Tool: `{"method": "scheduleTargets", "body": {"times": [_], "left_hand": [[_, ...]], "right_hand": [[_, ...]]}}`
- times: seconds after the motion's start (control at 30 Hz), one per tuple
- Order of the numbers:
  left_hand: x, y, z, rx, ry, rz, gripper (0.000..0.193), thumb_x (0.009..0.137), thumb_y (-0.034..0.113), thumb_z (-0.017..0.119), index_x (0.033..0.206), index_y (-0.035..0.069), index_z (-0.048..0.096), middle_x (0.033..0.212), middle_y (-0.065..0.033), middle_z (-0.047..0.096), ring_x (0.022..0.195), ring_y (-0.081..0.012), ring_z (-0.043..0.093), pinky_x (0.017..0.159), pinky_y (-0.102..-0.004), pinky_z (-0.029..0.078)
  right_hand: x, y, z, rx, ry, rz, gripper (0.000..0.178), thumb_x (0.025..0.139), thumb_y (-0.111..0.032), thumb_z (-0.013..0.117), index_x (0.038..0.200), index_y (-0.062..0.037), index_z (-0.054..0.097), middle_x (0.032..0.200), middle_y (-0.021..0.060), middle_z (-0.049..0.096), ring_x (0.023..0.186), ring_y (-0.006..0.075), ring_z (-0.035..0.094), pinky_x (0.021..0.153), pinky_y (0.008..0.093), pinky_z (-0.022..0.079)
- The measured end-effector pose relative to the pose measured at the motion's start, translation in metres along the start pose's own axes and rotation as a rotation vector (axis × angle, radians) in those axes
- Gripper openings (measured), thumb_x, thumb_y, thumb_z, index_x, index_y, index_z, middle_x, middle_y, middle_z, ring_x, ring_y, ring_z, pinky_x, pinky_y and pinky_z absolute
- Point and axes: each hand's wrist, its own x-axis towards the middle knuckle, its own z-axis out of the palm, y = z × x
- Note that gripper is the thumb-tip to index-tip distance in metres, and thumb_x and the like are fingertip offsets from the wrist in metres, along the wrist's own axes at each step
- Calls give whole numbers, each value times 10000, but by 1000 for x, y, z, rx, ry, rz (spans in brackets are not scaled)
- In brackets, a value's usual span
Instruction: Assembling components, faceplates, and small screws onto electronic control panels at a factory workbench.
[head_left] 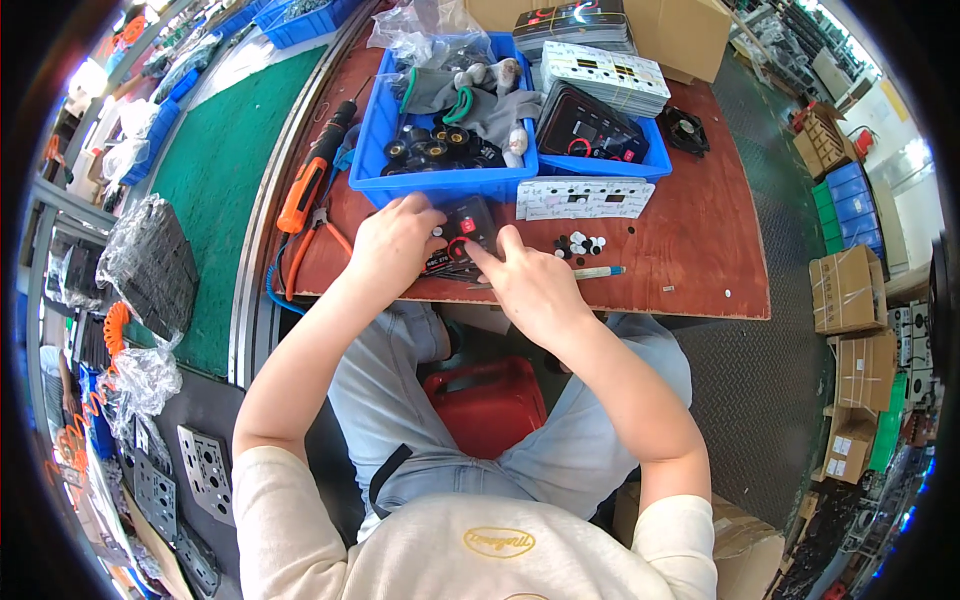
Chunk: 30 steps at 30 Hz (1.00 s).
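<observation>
A dark printed panel [470,218] with red markings is between my two hands at the table's near edge. My left hand [394,242] has its fingers curled over the panel's left side. From the right, my right hand [535,283] presses bent fingertips onto the panel's lower right part; its far fingers hide some of the face. Thin dark pieces poke out beneath the panel and cannot be made out. Right of my right hand lie small black and white round caps [580,243] and a thin pen-like stick [600,271].
Beyond the hands stands a blue bin [440,184] with black knobs and grey gloves. A second blue bin [655,160] holds black panels; white printed sheets [600,75] are stacked there. Left are an orange power screwdriver [303,195] and pliers [322,235]. A green conveyor [215,150] runs alongside.
</observation>
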Motion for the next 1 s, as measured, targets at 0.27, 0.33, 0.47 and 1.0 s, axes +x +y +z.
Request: {"method": "scheduleTargets", "body": {"times": [0.27,0.33,0.47,1.0], "left_hand": [[0,-3,19,292,-7,129,90,794,122,647,842,67,596,850,-92,561,836,-282,595,746,-375,491],[1,-7,14,171,3,129,105,795,128,648,845,63,584,856,-93,559,842,-277,596,748,-375,490],[-7,4,-28,-211,-72,51,105,781,83,662,824,25,587,825,-106,607,790,-254,625,725,-339,503],[11,79,23,-533,144,170,84,786,29,662,866,3,664,943,-110,645,828,-293,634,740,-344,518]], "right_hand": [[5,-6,8,-10,-23,-4,372,833,-117,583,1203,-84,588,934,119,504,694,237,650,566,350,536],[5,-7,7,-19,-20,9,377,827,-105,579,1203,-78,586,938,120,508,698,240,651,573,349,537],[6,-10,6,-25,-14,14,412,795,-80,577,1207,-77,583,944,123,505,700,245,651,578,354,538],[-26,112,-37,20,592,584,288,811,-81,649,1095,-65,607,1040,114,620,851,335,649,705,418,529]]}}
